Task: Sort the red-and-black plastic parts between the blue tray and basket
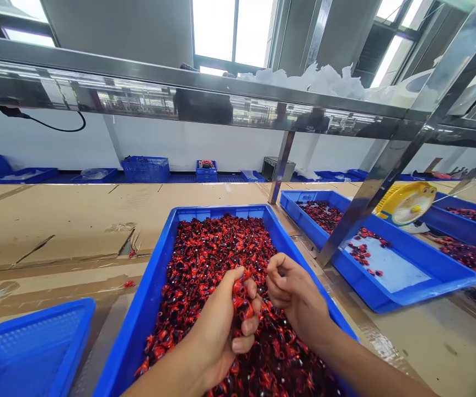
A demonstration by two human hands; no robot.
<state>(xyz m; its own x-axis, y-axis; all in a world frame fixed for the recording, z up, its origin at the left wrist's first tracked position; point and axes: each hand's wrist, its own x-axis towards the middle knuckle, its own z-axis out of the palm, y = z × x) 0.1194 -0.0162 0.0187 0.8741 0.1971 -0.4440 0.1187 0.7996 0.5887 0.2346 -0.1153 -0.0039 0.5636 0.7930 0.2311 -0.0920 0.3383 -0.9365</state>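
A long blue tray (160,242) full of small red and black pieces (217,237) lies in front of me. Above the pieces, my left hand (221,325) is curled round several red pieces (241,300), with the thumb at the top one. Just to its right, my right hand (299,295) has its fingers bent and the thumb and index finger pressed together. Whether anything is between those fingertips cannot be made out. The two hands are close but apart.
An empty blue basket (35,342) sits at the lower left. On the right are a second blue tray (386,226) with some red pieces and a yellow fan-like object (407,204). A metal post (370,187) and a shelf rail (146,88) cross the view.
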